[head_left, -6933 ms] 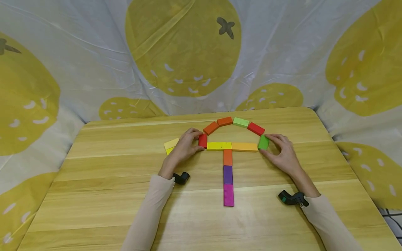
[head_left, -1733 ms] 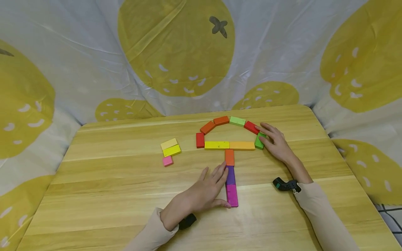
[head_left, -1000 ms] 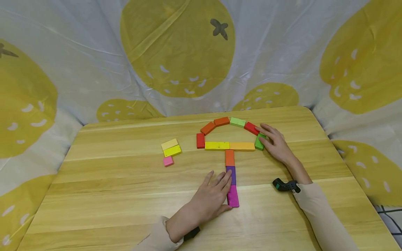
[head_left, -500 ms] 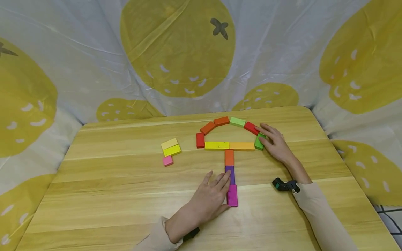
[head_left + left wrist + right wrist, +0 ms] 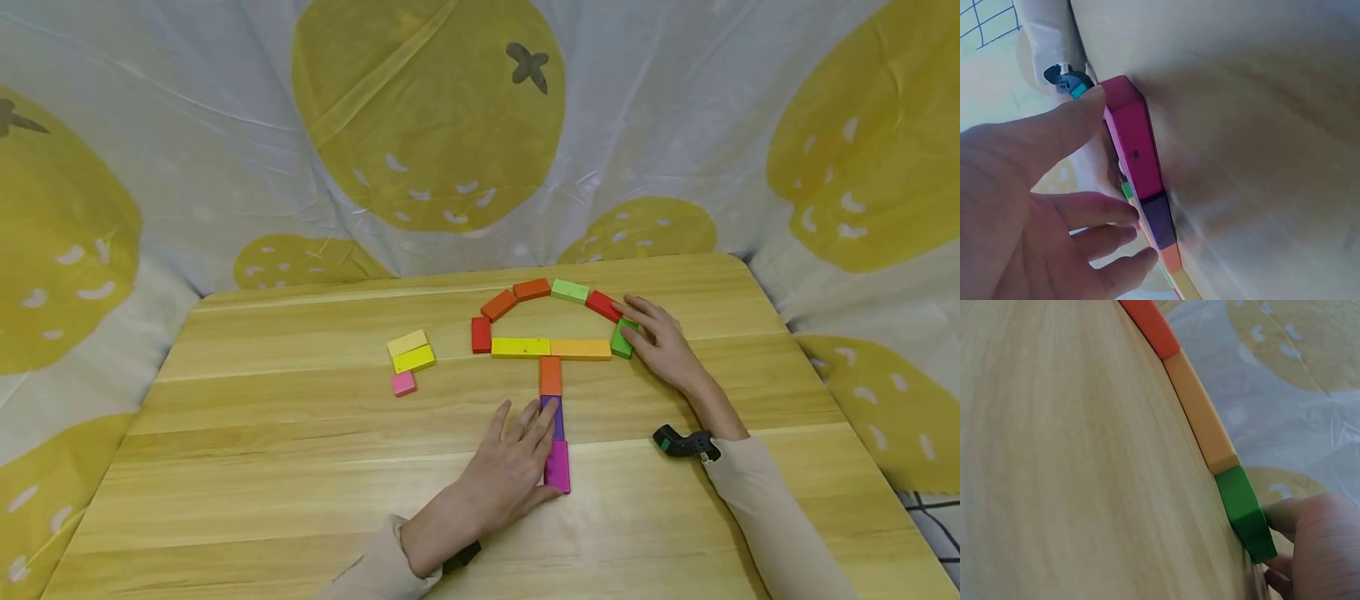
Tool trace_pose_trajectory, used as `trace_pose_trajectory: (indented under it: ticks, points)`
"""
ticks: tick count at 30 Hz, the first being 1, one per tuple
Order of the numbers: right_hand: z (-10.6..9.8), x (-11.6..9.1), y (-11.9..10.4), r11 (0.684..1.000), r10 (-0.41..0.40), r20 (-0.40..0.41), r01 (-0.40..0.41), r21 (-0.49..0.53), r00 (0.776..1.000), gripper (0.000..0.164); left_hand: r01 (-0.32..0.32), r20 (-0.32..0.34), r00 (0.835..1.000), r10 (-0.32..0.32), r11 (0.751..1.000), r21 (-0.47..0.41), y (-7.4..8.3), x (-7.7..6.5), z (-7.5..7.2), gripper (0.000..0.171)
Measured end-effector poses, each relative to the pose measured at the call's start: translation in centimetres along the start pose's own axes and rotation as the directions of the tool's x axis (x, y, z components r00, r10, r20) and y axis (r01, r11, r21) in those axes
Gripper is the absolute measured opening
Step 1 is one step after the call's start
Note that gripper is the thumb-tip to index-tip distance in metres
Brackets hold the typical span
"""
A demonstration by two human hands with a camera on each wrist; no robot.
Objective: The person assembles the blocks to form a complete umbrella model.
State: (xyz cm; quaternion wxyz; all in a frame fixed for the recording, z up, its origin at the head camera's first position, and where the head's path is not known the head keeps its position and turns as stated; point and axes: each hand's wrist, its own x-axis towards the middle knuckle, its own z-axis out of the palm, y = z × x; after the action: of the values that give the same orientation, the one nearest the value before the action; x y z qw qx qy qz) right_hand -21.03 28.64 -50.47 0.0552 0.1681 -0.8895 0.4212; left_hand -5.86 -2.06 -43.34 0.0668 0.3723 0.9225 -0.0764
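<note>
My left hand (image 5: 510,467) lies beside the stem, fingers stretched onto the purple block (image 5: 558,423) and thumb at the near end of the magenta block (image 5: 558,468). Above these, the orange block (image 5: 551,377) meets a crossbar of one yellow block (image 5: 521,347) and one light-orange block (image 5: 581,349). On the right, my right hand (image 5: 663,346) rests its relaxed fingers at the green block (image 5: 622,338) and the red block (image 5: 602,304). The arch continues left through a light-green block (image 5: 569,290) and two orange-red blocks (image 5: 532,288) to another red block (image 5: 481,334).
To the left lie a pale-yellow block (image 5: 407,342), a bright-yellow block (image 5: 414,358) and a small pink block (image 5: 403,383). Behind the wooden table (image 5: 262,467) hangs a fruit-patterned cloth (image 5: 637,125). Each wrist wears a black camera (image 5: 684,442).
From the arch's left red block, my left hand has come down to the stem, uncovering the pink block. My right fingers have loosened from pinching the green block and moved up towards the red one.
</note>
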Motion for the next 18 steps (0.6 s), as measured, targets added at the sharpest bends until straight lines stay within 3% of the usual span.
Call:
trace_pose_trajectory:
  ticks: [11, 18]
  points:
    - [-0.04, -0.27, 0.03, 1.0, -0.002, 0.002, 0.002, -0.007, 1.0, 0.046, -0.042, -0.002, 0.999, 0.042, 0.997, -0.066, -0.2, 0.15, 0.18, 0.069]
    - [-0.07, 0.02, -0.07, 1.0, -0.014, -0.006, 0.014, -0.007, 1.0, 0.045, -0.107, -0.033, 0.994, 0.107, 0.994, 0.026, -0.02, 0.11, 0.17, 0.056]
